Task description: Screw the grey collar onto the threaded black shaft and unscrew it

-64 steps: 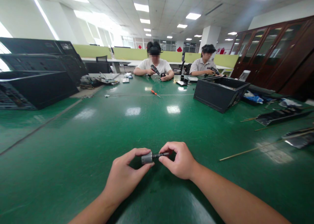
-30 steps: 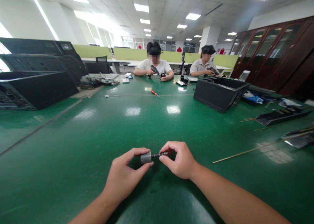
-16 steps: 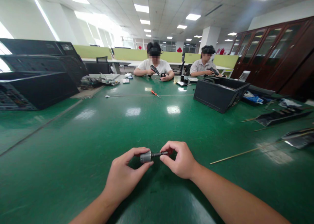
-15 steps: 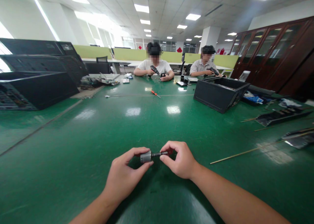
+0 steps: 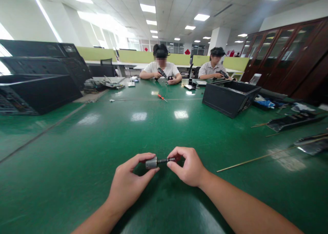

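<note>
Low over the green table (image 5: 164, 124), both hands hold one small part between them. My left hand (image 5: 129, 184) pinches a short grey metal cylinder (image 5: 151, 163) between thumb and fingers. A thin dark shaft (image 5: 164, 160) sticks out of the cylinder to the right. My right hand (image 5: 187, 166) pinches the far end of that shaft, where a bit of red shows under the fingertips. Both hands are closed on the part.
A black computer case (image 5: 228, 97) lies open at the right, more black cases (image 5: 38, 87) stacked at the left. Thin brass rods (image 5: 256, 157) and dark panels (image 5: 294, 121) lie at the right. A red screwdriver (image 5: 162, 97) lies mid-table. Two people (image 5: 161, 69) sit across with power drivers.
My hands have stayed almost still, shifting the part very slightly left and up. The brass rod at the right appears a little nearer as the view drifts.
</note>
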`<act>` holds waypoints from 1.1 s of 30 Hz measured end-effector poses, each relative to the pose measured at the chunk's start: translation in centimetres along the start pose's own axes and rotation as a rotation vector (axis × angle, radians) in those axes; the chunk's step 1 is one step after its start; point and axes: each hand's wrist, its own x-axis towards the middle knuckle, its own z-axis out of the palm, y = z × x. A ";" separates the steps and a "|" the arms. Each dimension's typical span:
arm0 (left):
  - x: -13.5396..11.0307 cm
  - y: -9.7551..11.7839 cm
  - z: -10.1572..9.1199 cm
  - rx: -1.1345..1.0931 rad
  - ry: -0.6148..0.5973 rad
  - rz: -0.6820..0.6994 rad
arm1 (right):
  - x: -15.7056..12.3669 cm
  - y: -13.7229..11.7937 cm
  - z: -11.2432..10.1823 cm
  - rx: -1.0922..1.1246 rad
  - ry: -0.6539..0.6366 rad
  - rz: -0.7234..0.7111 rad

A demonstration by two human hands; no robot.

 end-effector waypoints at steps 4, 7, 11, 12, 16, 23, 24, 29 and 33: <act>0.0 -0.2 0.1 0.003 -0.006 0.000 | 0.0 0.0 0.0 -0.007 0.008 0.005; 0.0 -0.2 0.0 0.010 -0.007 0.000 | 0.0 0.0 0.0 -0.011 0.005 0.006; 0.0 0.0 0.0 0.010 -0.003 -0.004 | 0.0 0.0 0.0 -0.006 0.003 0.013; 0.0 0.0 0.0 0.008 -0.001 -0.005 | 0.0 0.0 0.0 -0.004 0.002 0.016; 0.1 -0.1 0.0 0.006 0.005 -0.004 | 0.0 0.0 -0.1 0.000 -0.002 0.026; 0.2 0.0 0.0 0.016 0.012 0.003 | 0.0 0.1 -0.1 0.002 0.000 0.031; 0.2 0.0 0.0 0.017 0.011 0.001 | 0.0 0.2 -0.1 0.002 0.001 0.032; 0.1 -0.2 0.0 0.011 0.011 -0.012 | 0.0 0.3 0.0 0.002 0.003 0.034; 0.0 -0.5 0.1 0.002 0.011 -0.011 | 0.0 0.3 0.0 0.005 0.003 0.030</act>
